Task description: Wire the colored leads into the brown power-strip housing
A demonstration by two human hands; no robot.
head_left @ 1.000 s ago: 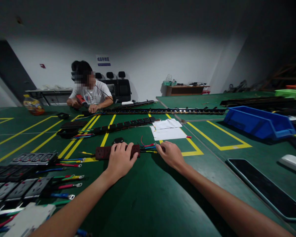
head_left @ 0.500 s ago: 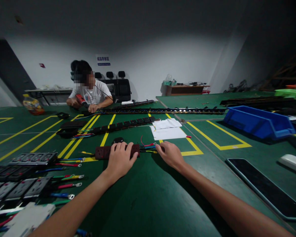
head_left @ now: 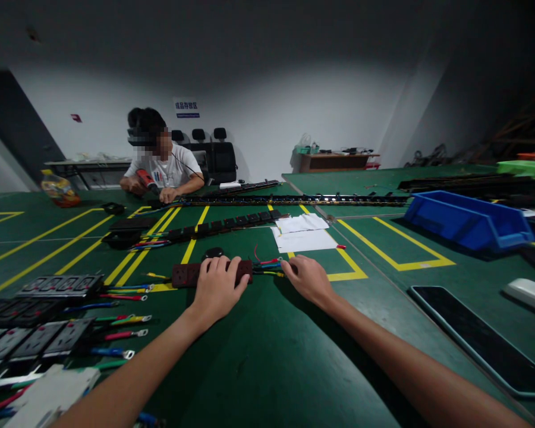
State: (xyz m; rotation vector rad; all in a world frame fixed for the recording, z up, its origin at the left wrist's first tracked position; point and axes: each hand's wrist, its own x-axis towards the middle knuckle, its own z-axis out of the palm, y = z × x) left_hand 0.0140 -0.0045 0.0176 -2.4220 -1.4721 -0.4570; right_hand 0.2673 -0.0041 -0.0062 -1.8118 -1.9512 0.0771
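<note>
My left hand (head_left: 218,288) lies over the right end of a dark red-brown socket strip (head_left: 187,274) on the green table, fingers curled over its top. Coloured wires (head_left: 267,267) stick out of the strip's right end. My right hand (head_left: 307,278) rests just right of those wires, fingers closed at their tips; what it pinches is hidden.
Several grey socket modules with coloured leads (head_left: 49,321) lie at the left. White paper sheets (head_left: 304,233) and long black socket rails (head_left: 294,200) lie beyond. A blue bin (head_left: 468,223) stands at the right. A person with a red drill (head_left: 148,181) sits across the table.
</note>
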